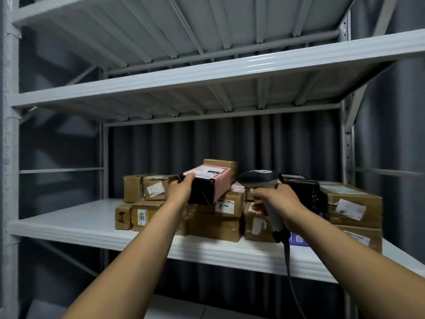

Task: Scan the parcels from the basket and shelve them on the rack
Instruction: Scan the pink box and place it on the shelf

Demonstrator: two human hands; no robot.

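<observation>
Gripping a pink parcel (213,180) by its black near end, the left hand (180,192) has its fingers wrapped round that end, so it's a proper hold. The parcel's up in the air, tilted with the far end a bit higher and the label facing up, over the pile of brown boxes (216,224) sitting mid-shelf. The right hand (278,201) is curled tight round the scanner (258,178) handle, and the scanner head sits just beside the parcel's right side, pointing left-ish at it. A cord (290,268) drops from the handle's bottom past the shelf (69,224) front edge. The pile runs from about the middle of the shelf toward its right end, stacked two or three high, most with white labels. A black box (305,187) sits behind the right hand, up on the pile. More levels of the rack (10,134) are overhead, with a grey curtain (161,153) behind.
</observation>
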